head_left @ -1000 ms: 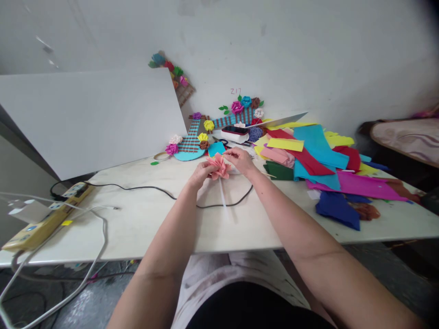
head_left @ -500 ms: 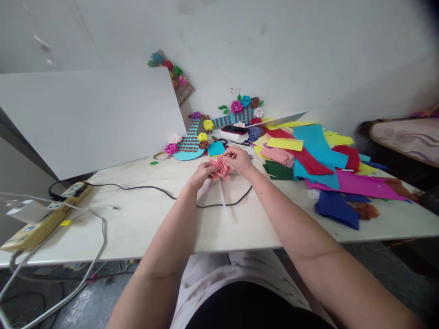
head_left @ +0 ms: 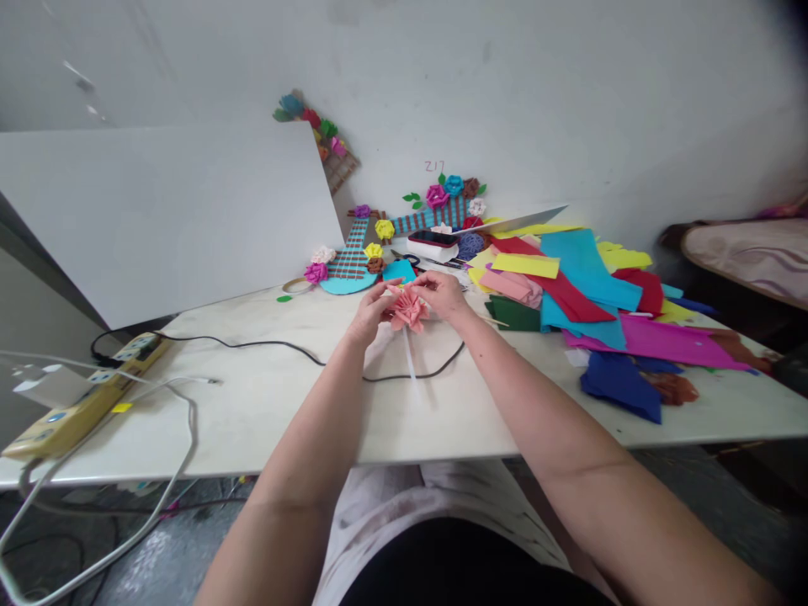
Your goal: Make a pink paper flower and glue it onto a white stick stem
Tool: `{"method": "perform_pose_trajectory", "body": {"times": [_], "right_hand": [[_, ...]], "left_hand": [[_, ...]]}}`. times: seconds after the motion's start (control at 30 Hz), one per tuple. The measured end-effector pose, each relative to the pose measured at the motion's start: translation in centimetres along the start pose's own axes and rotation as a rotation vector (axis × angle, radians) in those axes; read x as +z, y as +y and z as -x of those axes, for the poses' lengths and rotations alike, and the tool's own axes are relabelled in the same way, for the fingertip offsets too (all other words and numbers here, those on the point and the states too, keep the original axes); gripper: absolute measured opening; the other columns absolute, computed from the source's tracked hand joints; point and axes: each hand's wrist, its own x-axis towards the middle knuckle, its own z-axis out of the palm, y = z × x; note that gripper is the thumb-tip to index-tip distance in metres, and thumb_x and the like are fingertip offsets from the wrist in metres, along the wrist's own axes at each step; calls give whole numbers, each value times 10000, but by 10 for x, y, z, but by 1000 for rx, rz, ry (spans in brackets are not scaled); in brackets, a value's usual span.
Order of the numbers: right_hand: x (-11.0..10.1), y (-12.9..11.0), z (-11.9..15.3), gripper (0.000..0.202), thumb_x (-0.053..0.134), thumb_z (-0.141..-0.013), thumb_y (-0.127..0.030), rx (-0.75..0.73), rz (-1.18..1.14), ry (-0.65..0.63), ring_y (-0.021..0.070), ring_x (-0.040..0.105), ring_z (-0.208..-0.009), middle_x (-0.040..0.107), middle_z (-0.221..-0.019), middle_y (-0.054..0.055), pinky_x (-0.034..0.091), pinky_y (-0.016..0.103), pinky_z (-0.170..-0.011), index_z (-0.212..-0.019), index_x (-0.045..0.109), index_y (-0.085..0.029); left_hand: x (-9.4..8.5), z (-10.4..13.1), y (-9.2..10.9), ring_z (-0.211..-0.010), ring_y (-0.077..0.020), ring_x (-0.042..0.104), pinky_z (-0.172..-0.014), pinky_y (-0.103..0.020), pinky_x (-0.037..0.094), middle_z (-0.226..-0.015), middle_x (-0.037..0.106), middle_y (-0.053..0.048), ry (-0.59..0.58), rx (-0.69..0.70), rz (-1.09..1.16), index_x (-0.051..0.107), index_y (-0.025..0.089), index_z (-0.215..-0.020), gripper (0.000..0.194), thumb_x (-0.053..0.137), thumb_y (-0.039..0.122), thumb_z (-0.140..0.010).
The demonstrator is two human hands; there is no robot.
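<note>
Between my hands is a pink paper flower [head_left: 409,310] with pleated petals, its face toward me. A thin whitish stick [head_left: 410,358] runs down from it toward the table. My left hand [head_left: 374,310] grips the flower's left edge between thumb and fingers. On the upper right petals, my right hand [head_left: 438,293] is closed in a pinch. Just behind the flower lies a blue square of paper [head_left: 400,271], partly hidden by my fingers. A black cable [head_left: 435,370] crosses the table beneath the stick.
Coloured paper sheets [head_left: 587,273] heap up on the right. Behind stand a phone [head_left: 433,239] on a white box, scissors [head_left: 411,260] and flower-decorated cardboard pieces [head_left: 347,265]. A large white board [head_left: 170,219] leans at left, near a yellow power strip [head_left: 82,400] with cables.
The pink flower has turned so its pleated centre faces me more. My left fingers have lifted and shifted along its edge; my right hand stays nearly in place.
</note>
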Motion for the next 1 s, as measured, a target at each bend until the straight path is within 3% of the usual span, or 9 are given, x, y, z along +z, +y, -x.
{"method": "perform_pose_trajectory", "body": {"times": [0.33,1.0], "right_hand": [[1,-6,3,94,599,-659,-249,44,-9,-10,120,530,-554,648,-648,-1,427,258,-588,-648,653,-173],[4,-1,1,72,599,-668,-233,-13,47,-50,158,582,-714,661,-729,12,461,282,-672,-665,658,-192]], "left_hand": [[2,2,2,-554,-116,571,-515,-230,453,-688,604,10,-28,-8,31,574,160,-872,343,651,423,-667],[6,4,3,-581,-137,602,-561,-254,462,-677,616,-7,-58,-36,-26,560,146,-715,327,769,353,-572]]}}
